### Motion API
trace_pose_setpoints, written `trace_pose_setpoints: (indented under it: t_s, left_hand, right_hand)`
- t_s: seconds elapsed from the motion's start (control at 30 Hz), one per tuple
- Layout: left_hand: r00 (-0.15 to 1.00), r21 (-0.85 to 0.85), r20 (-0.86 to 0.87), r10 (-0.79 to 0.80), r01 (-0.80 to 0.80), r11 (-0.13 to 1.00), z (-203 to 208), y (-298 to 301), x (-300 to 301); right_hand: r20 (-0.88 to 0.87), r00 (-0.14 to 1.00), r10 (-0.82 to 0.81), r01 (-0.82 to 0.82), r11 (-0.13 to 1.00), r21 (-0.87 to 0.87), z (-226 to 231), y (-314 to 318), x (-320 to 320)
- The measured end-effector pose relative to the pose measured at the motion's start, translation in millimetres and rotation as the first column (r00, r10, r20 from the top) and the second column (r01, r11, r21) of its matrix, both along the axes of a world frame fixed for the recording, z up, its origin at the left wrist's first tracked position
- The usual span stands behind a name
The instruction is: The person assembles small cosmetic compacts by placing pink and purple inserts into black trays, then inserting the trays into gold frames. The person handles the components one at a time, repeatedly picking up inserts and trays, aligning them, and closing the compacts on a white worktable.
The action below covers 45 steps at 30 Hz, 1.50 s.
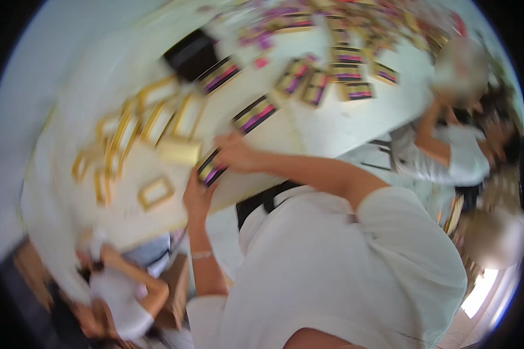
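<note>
A left hand (198, 195) curls around the lower end of a black-and-purple box (208, 172) as a right hand (236, 153) closes over its upper end, the box just right of a pale yellow box (179, 150), its long axis seemingly slanting up and right; blur hides the exact finger grip. Across the white surface (326, 131), a second dark box (255, 114) lies above and right of the pale yellow box, and gold-rimmed frames (156, 193) spread mostly to its left.
</note>
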<state>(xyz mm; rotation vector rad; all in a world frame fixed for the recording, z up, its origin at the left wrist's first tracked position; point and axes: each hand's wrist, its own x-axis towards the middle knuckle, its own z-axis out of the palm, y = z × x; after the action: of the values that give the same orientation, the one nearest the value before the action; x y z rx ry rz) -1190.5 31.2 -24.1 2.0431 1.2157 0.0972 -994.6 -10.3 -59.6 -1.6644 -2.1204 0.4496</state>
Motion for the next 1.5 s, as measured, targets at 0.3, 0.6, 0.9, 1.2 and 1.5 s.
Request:
trace_pose_setpoints:
  t_s: [0.3,0.6,0.9,1.2,1.5]
  left_hand:
    - [0.991,-0.047,-0.124,-0.057,0.051,0.998,2.3,-13.1,4.3]
    - [0.994,-0.045,-0.108,-0.014,0.009,0.999,20.7,6.7,86.6]
    - [0.949,0.024,-0.020,-0.316,0.316,0.948,-7.1,9.1,228.8]
    - [0.889,-0.006,-0.117,-0.442,0.445,0.896,-9.0,-37.4,393.4]
    - [0.933,-0.060,-0.053,-0.356,0.353,0.934,-13.0,-77.6,526.8]
  right_hand:
    - [-0.024,0.989,0.144,-0.145,0.989,-0.037,17.1,-24.9,10.1]
    - [0.117,0.933,-0.340,0.346,0.937,-0.042,9.3,-180.0,171.7]
    - [0.321,0.705,-0.632,0.672,0.740,-0.020,36.0,-194.2,274.1]
    - [0.323,0.686,-0.652,0.691,0.722,-0.011,15.5,-192.0,375.8]
    - [0.322,0.636,-0.702,0.730,0.682,0.044,4.7,-240.6,490.6]
